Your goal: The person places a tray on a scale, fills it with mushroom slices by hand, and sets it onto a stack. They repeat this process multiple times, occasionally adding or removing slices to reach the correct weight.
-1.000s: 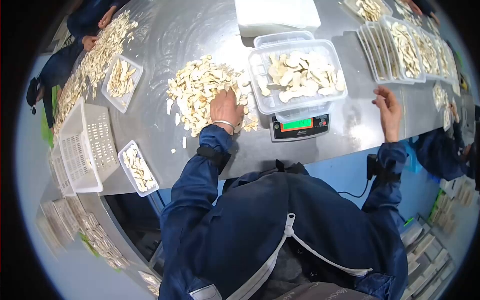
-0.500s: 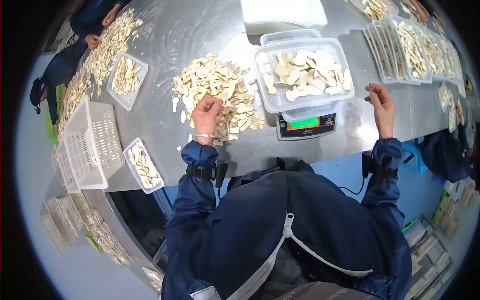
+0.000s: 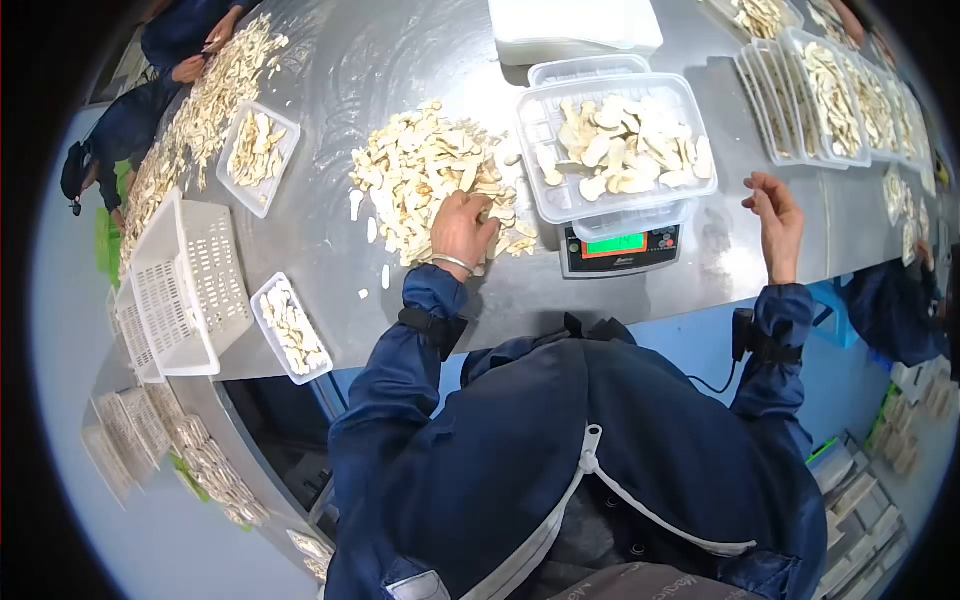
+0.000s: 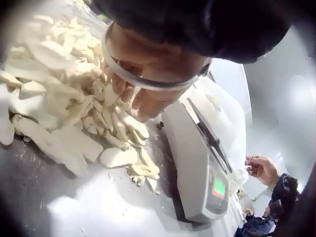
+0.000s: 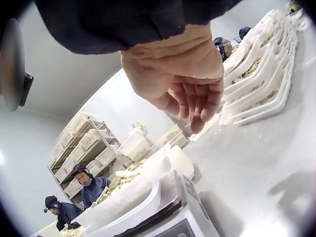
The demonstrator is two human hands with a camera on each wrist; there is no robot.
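My left hand (image 3: pixel 462 232) reaches down to the near right side of a loose pile of pale slices (image 3: pixel 405 180), which look like sliced mushroom. In the left wrist view its fingers (image 4: pixel 145 104) are bent loosely downward, tips among the slices; whether any is pinched I cannot tell. To its right, a clear plastic tray (image 3: pixel 548 207) with similar slices sits on stacked trays over a digital scale (image 3: pixel 622 265) with a lit green display. My right hand (image 3: pixel 780 228) hovers right of the scale, fingers loosely bent and holding nothing, as the right wrist view shows.
Filled trays (image 3: pixel 830 105) stand in a row at the right. A white stack (image 3: pixel 575 30) is behind the scale. White perforated baskets (image 3: pixel 200 290) and two small filled trays (image 3: pixel 258 165) are at the left. Other people work at the table's far left and right.
My left hand drew back from the pile toward the near left, then came forward and right onto the slices again. The right hand stays nearly in place beside the scale.
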